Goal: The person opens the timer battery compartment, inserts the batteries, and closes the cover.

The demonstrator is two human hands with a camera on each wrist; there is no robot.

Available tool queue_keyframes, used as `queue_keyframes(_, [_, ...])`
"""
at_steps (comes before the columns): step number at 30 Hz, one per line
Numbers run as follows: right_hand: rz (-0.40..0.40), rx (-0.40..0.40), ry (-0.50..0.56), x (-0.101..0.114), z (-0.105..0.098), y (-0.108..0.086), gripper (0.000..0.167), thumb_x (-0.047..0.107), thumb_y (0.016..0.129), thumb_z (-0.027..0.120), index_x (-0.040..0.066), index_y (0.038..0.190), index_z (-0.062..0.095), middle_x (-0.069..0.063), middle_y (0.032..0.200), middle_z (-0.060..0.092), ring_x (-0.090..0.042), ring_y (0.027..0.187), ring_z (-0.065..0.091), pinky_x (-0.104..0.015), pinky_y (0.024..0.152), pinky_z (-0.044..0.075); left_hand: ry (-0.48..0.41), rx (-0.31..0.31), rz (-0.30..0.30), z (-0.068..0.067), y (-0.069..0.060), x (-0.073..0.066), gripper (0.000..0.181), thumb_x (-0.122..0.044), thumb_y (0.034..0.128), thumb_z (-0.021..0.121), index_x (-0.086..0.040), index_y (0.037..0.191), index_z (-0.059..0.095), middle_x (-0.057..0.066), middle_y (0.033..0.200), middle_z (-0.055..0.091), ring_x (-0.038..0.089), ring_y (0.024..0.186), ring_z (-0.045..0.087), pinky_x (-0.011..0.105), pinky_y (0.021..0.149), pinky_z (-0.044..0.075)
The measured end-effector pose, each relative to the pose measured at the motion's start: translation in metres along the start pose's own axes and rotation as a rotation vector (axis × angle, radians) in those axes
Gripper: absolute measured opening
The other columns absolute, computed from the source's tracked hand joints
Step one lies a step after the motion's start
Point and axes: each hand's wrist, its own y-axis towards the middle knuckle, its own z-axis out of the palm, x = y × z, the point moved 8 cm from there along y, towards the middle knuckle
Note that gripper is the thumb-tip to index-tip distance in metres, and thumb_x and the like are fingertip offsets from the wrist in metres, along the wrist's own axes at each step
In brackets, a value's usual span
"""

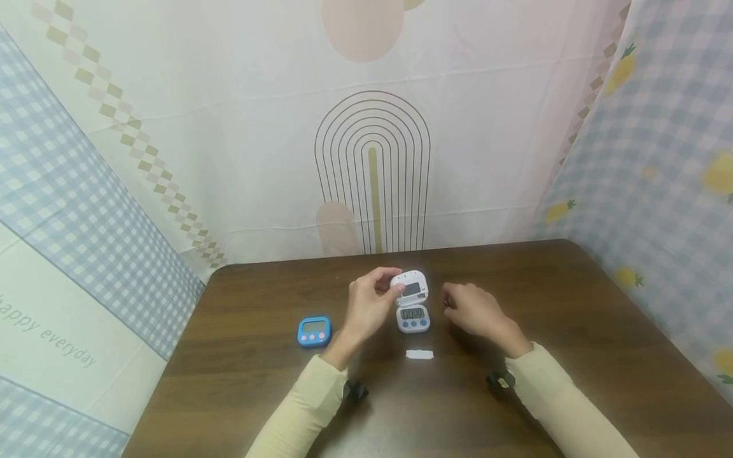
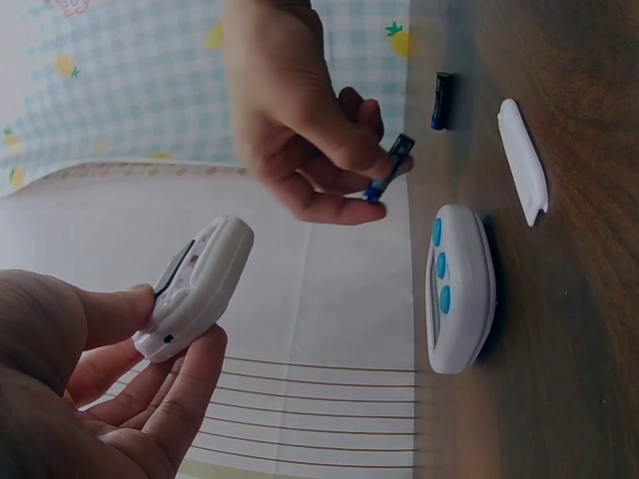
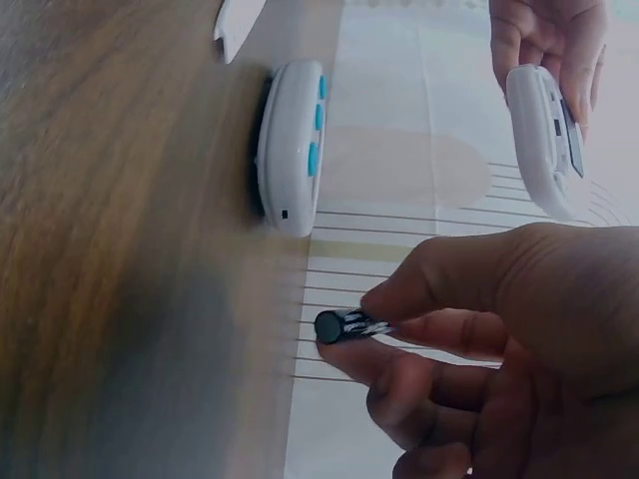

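My left hand (image 1: 366, 304) grips a white digital timer (image 1: 410, 299) between thumb and fingers, above the table, its back with a dark rectangle facing up. A small battery (image 2: 390, 168) is pinched by my right hand (image 1: 474, 308), a little to the right of that timer and apart from it. Just below the held timer, a second white timer (image 1: 413, 326) with blue buttons and a digit display rests on the table. A narrow white plastic cover (image 1: 420, 354) lies nearer to me. Another battery (image 2: 441, 100) lies on the table, seen in the left wrist view.
To the left of my left hand, a blue timer (image 1: 314, 341) with pink buttons lies on the brown wooden table (image 1: 246, 381). Patterned cloths hang behind the table and at both sides. A dark wrist device (image 1: 356, 390) sits under my left cuff.
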Motion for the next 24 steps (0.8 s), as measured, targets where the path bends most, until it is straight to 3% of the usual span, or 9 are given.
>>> queue_keyframes(11, [0.025,-0.062,0.176,0.008,-0.01,0.0,0.027,0.007,0.091,0.075,0.006,0.117,0.07,-0.003,0.086,0.067,-0.017,0.068,0.059,-0.033,0.057,0.049,0.004,0.004,-0.011,-0.001,0.0,0.001,0.025,-0.007,0.094,0.08,-0.004,0.119,0.076,0.01,0.106,0.08,0.019,0.088,0.076,0.028,0.079,0.064])
queue_keyframes(17, [0.014,-0.132,0.243,0.013,-0.016,-0.002,0.024,0.008,0.09,0.076,0.009,0.113,0.071,-0.002,0.087,0.07,-0.017,0.07,0.06,-0.034,0.059,0.051,-0.015,0.008,-0.029,0.0,-0.001,0.002,0.025,-0.007,0.0945,0.079,-0.004,0.12,0.076,0.012,0.111,0.08,0.025,0.094,0.079,0.03,0.08,0.065])
queue_keyframes(24, [-0.048,-0.227,0.311,0.023,-0.027,-0.005,0.019,0.008,0.088,0.08,0.012,0.105,0.071,0.0,0.083,0.069,-0.016,0.072,0.061,-0.032,0.063,0.052,-0.005,-0.004,-0.027,0.0,0.0,0.002,0.025,-0.006,0.0948,0.079,-0.004,0.12,0.076,0.012,0.109,0.08,0.022,0.09,0.078,0.029,0.078,0.064])
